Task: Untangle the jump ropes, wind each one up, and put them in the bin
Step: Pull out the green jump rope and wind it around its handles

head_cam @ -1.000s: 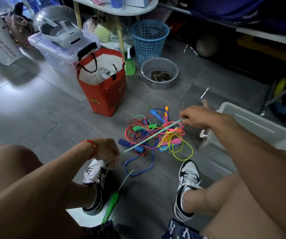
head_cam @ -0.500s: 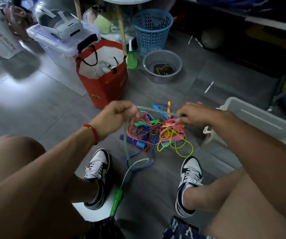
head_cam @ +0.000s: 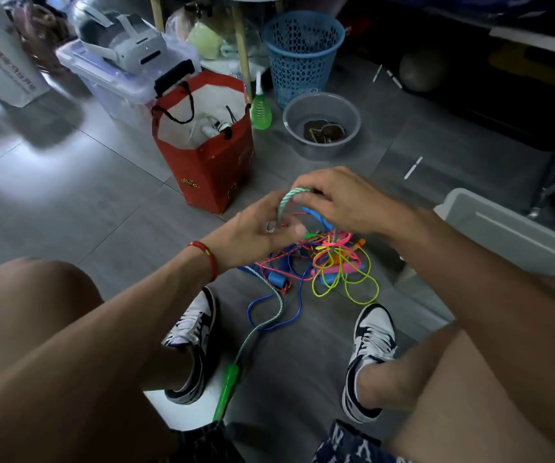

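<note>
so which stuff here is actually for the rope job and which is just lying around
For the job: green-and-white braided rope held by left hand and right hand; tangled coloured ropes; white plastic bin.

Lying about: red paper bag; blue mesh basket; grey basin.

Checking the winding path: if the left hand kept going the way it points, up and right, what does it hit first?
Probably the right hand: the left hand points toward it, with the green-white rope arched between them. Depth is unclear.
</note>
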`<control>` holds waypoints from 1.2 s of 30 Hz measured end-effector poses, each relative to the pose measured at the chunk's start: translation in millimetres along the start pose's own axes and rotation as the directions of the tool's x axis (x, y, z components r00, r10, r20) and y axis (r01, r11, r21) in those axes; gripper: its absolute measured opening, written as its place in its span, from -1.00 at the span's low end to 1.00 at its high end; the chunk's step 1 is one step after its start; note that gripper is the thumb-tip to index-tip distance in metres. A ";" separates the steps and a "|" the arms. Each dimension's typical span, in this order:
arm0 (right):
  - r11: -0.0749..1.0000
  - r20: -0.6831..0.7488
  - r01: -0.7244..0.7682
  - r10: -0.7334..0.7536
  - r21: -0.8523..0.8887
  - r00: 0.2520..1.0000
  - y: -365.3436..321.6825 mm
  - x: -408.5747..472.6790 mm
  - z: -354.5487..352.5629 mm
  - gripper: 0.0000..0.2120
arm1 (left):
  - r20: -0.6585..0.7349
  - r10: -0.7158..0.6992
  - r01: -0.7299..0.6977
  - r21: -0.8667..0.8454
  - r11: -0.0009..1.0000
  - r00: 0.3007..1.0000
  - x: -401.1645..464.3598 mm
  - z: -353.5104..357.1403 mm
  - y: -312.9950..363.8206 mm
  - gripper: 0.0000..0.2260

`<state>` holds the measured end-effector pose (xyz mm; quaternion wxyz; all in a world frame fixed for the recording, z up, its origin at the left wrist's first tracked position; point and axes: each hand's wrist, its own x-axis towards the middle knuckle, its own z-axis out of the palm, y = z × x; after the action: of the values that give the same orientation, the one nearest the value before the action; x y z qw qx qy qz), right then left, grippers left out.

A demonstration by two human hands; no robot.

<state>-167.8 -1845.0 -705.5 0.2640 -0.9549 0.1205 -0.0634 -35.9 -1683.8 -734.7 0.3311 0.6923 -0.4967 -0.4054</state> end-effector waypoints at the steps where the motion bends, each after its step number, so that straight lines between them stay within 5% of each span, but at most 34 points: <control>1: 1.000 0.000 0.002 -0.002 -0.003 1.000 1.2 1.8 1.9 -0.83 | -0.021 0.041 -0.041 0.021 0.999 0.999 -0.9 -0.7 6.0 -0.73; 4: 0.979 0.187 -0.167 0.186 -0.115 0.965 37.4 2.0 2.9 -0.77 | -0.264 0.098 -0.086 0.059 0.995 0.959 -3.4 -20.2 13.6 -0.70; 6: 0.900 0.344 -0.334 0.419 -0.279 0.841 75.2 -3.4 7.3 -0.73 | -0.442 0.068 -0.118 -0.087 0.989 0.895 -6.6 -40.2 15.7 -0.67; 9: 0.790 0.325 -0.452 0.592 -0.414 0.737 105.4 -7.0 14.7 -0.79 | -0.547 -0.067 0.104 0.036 0.994 0.835 -9.2 -55.0 7.8 -0.67; 13: 0.897 -0.065 -0.438 0.434 -0.058 0.898 91.3 12.8 -2.2 -0.80 | -0.251 -0.515 0.573 0.354 0.739 0.820 -11.7 -63.0 -18.2 -0.79; 16: 0.956 -0.347 -0.247 0.288 0.159 0.893 61.0 21.6 -24.3 -0.82 | -0.020 -0.723 0.584 0.606 0.540 0.690 -15.4 -63.6 -22.0 -0.79; 19: 0.988 -0.305 -0.126 0.148 0.094 0.941 28.6 21.0 -32.0 -0.85 | 0.027 -0.562 0.430 0.615 0.661 0.827 -13.9 -57.1 -13.0 -0.69; 22: 0.999 -0.172 0.032 -0.033 -0.010 0.984 6.0 21.9 -16.7 -0.82 | -0.002 -0.229 0.228 0.058 0.972 0.974 -7.0 -39.1 5.1 -0.68; 25: 0.995 -0.064 0.091 -0.093 -0.036 0.994 6.7 25.4 4.3 -0.83 | -0.045 -0.066 0.062 -0.093 0.994 0.997 0.4 -25.2 11.2 -0.70; 28: 0.986 0.174 -0.069 0.095 -0.152 0.980 40.3 19.6 7.9 -0.76 | -0.251 0.040 -0.070 -0.111 0.991 0.967 1.9 -36.3 10.1 -0.67; 31: 0.837 0.329 -0.389 0.518 -0.385 0.790 88.8 5.9 8.1 -0.69 | -0.548 0.020 -0.131 -0.165 0.977 0.836 1.3 -58.8 5.5 -0.66; 34: 0.756 0.151 -0.546 0.625 -0.362 0.766 111.4 5.2 1.3 -0.75 | -0.698 -0.069 -0.011 -0.109 0.994 0.713 4.7 -66.9 -4.6 -0.65; 36: 0.826 -0.099 -0.553 0.545 -0.107 0.833 107.7 12.7 -12.1 -0.82 | -0.624 -0.266 0.276 -0.082 0.958 0.735 3.5 -72.5 -10.9 -0.69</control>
<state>-179.0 -1943.9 -750.4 0.2036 -0.8926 0.4021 -0.0075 33.9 -1679.9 -712.2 0.4098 0.8550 -0.2544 -0.1905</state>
